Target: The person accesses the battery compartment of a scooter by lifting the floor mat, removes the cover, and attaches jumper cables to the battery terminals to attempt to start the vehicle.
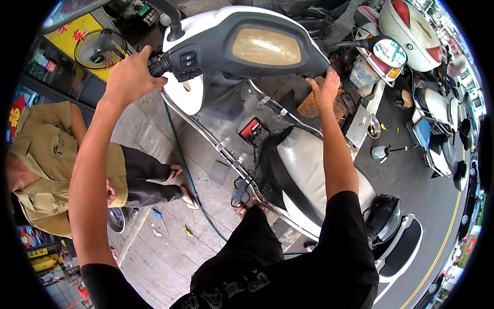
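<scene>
A white electric scooter with a dark grey handlebar cover (pixel 216 38) and a yellowed display window (pixel 266 46) stands in front of me. My left hand (pixel 128 77) is closed round the left handlebar grip (pixel 160 65), beside the switch block (pixel 188 59). On the other side my right hand (pixel 325 91) is closed at the right end of the handlebar; its grip is mostly hidden under the fingers. Between my arms lie the footboard with a metal rail (pixel 206 135), a red and black box-shaped device (pixel 253 131) with leads, and the silver-grey seat (pixel 309 154).
Another person in a tan shirt (pixel 46 159) stands at my left. A blue-green hose (pixel 177 147) crosses the paving. A fan (pixel 100 49) is behind my left hand. Parked scooters, a metal bowl (pixel 374 126) and a spray bottle (pixel 382 152) are to the right, near the road.
</scene>
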Demonstrator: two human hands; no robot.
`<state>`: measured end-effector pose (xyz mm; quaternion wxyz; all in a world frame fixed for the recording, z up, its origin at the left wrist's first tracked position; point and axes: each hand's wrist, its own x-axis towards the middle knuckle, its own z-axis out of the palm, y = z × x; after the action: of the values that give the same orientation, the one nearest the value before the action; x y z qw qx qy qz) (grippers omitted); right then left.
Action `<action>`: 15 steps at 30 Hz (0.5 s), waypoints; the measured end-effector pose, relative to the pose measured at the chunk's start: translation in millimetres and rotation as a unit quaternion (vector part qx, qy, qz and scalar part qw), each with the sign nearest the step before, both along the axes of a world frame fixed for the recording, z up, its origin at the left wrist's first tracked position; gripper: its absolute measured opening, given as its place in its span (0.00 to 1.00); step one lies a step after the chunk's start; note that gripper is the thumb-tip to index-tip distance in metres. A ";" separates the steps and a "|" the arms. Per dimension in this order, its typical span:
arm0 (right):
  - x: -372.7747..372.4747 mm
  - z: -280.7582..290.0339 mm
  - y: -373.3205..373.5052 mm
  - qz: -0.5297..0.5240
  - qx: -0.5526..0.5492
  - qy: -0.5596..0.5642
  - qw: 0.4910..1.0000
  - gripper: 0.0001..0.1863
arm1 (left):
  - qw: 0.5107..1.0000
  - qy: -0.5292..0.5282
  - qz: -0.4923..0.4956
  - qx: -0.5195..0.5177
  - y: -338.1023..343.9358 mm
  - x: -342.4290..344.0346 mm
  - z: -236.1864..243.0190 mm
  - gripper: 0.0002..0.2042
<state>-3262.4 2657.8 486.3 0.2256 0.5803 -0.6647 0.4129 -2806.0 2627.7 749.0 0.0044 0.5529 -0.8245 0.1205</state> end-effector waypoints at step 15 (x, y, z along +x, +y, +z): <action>3.0 1.5 0.7 -0.004 0.005 -0.002 1.000 0.45 | 1.000 -0.001 -0.008 -0.009 -1.4 2.0 -4.4 0.32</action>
<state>-3259.4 2658.5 487.8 0.2231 0.5777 -0.6696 0.4100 -2804.0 2626.4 744.6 0.0096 0.5462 -0.8278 0.1281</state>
